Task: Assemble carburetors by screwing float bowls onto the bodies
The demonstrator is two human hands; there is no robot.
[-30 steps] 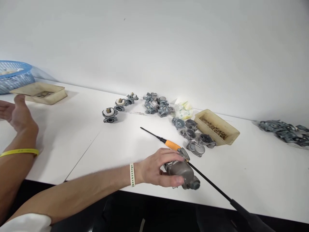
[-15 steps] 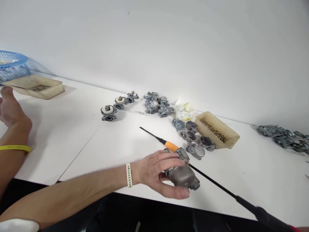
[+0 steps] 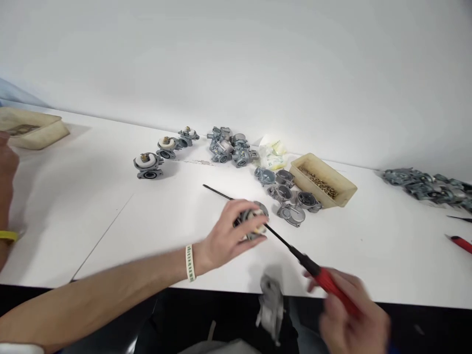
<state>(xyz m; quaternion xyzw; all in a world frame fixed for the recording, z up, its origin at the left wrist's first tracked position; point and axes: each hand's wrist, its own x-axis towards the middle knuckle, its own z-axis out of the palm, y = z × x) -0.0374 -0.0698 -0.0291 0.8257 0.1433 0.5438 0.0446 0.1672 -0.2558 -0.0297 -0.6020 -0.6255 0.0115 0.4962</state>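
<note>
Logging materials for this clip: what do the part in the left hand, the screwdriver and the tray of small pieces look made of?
Carburetor part: dull grey cast metal, matte, though blurred. Screwdriver: thin black shaft, likely steel; glossy red handle, probably plastic. Tray: yellowed, matte plastic, holding brass-coloured small pieces.

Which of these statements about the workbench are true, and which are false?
1. The right hand holds a red-handled screwdriver. True.
2. The beige tray holds small brass-coloured parts. True.
3. The left hand lies flat and empty on the table. False: its fingers grip a metal carburetor part.
4. The white-topped carburetor bodies lie inside the tray. False: they stand in a row on the white table, well to the left of the tray.
</note>
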